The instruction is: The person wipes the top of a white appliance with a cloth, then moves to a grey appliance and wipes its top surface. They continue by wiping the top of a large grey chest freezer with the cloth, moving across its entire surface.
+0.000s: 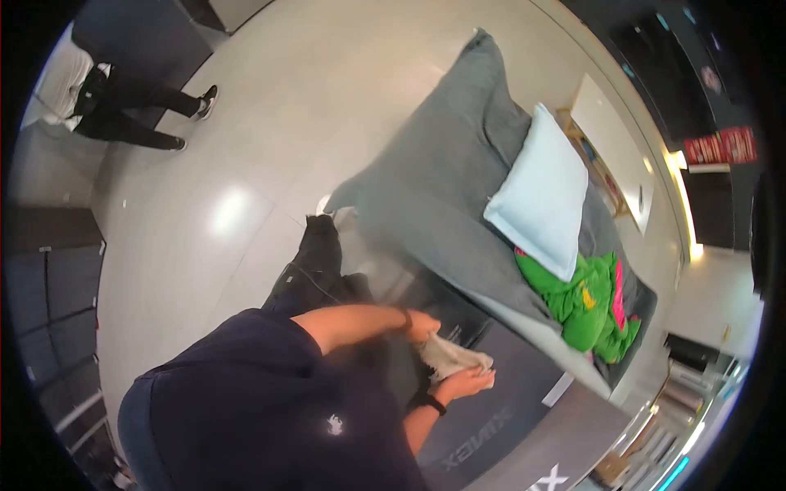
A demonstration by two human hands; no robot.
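My left hand (423,325) is closed on one end of a crumpled beige cloth (450,358). Cupped beneath its other end, my right hand (467,383) has its fingers curled against the fabric. The cloth hangs between both hands, above a dark grey surface with large lettering (524,393). Just past my hands lies a grey-covered bed or cushion (426,172). On it are a light blue pillow (540,192) and a rumpled green cloth (585,307) with pink and yellow patches.
Another person (123,106) in dark trousers stands at the upper left. A white table (610,151) is beyond the bed. Dark cabinets (57,303) line the left side. Pale floor (246,147) stretches between them and the bed.
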